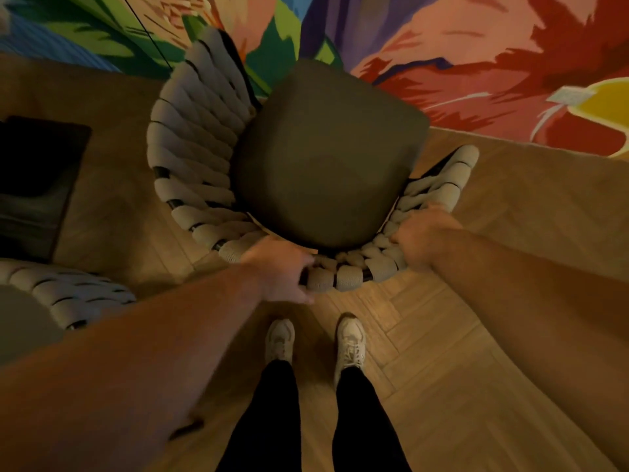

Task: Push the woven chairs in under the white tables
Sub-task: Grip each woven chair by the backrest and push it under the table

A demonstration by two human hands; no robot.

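A woven chair (pixel 190 158) with thick pale rope weave on a black frame and a dark olive seat cushion (pixel 326 158) stands right in front of me, its curved back toward my feet. My left hand (pixel 282 270) grips the top rail of the backrest at its left-centre. My right hand (pixel 420 233) grips the same rail further right, where the back curves into the arm. No white table shows in this view.
A second woven chair (pixel 75 294) stands at the lower left. A dark mat or panel (pixel 37 185) lies on the floor at the left. A colourful mural wall (pixel 476 63) runs behind the chair. Herringbone wood floor (pixel 442 352) surrounds my white shoes (pixel 350 345).
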